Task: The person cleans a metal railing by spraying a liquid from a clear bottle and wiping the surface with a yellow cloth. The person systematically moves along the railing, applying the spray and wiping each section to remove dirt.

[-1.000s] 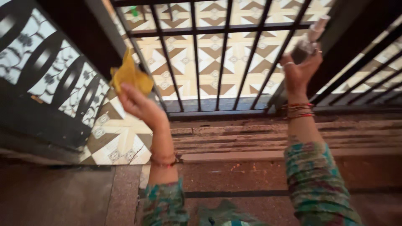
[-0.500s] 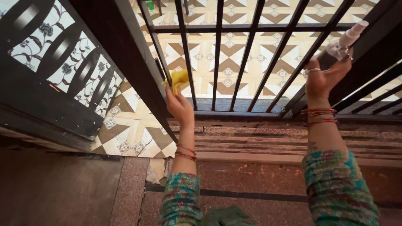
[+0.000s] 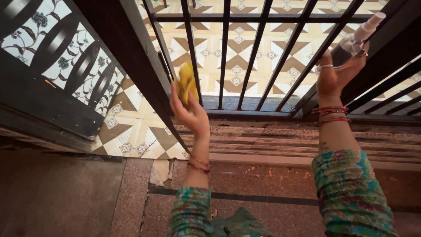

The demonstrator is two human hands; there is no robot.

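Nearest: patterned teal fabric sleeves (image 3: 351,193) w/ red bangles at both wrists, above a speckled reddish stone floor (image 3: 272,180) and worn grey stone threshold step (image 3: 272,142). Left hand (image 3: 189,112) closed around a crumpled yellow cloth (image 3: 186,82), pressed vs a slanted bar of the black metal grille gate (image 3: 226,52), nr its lower rail. Right hand (image 3: 335,74) wrapped round a small clear plastic spray bottle w/ white nozzle (image 3: 357,37), held up by the gate's right-side bars; nozzle points up-right. Beyond the bars: beige-and-brown patterned tile floor (image 3: 239,66). Far left: black ornate gate panel w/ floral glass (image 3: 48,66).
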